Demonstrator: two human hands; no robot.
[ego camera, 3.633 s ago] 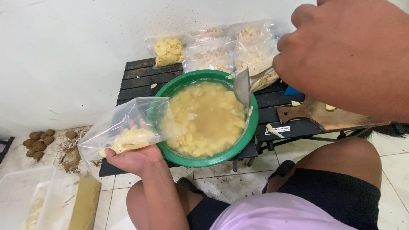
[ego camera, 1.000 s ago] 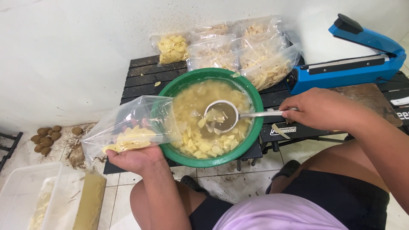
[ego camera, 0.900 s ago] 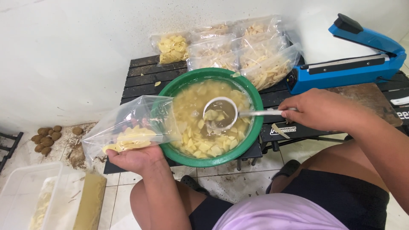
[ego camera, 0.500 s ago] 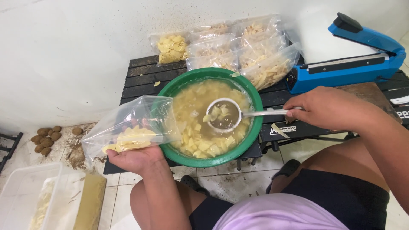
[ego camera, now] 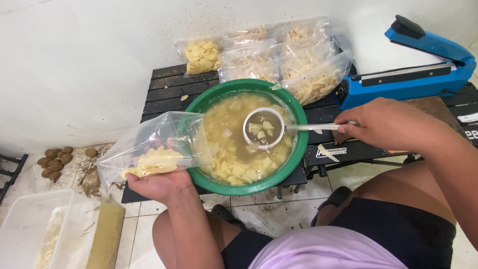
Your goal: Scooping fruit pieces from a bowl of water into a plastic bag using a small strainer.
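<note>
Ladle [ego camera: 264,128] over green bowl [ego camera: 298,149], clear bag [ego camera: 154,154] beside.

We are noting several sealed clear bags [ego camera: 279,57] of pale yellow pieces lying at the back of a dark slatted table [ego camera: 167,92]. A blue heat sealer [ego camera: 406,74] is sitting at the table's right end. Brown round tubers [ego camera: 57,159] are lying on the floor by the wall, and a clear plastic tub [ego camera: 35,231] is standing lower left.
</note>
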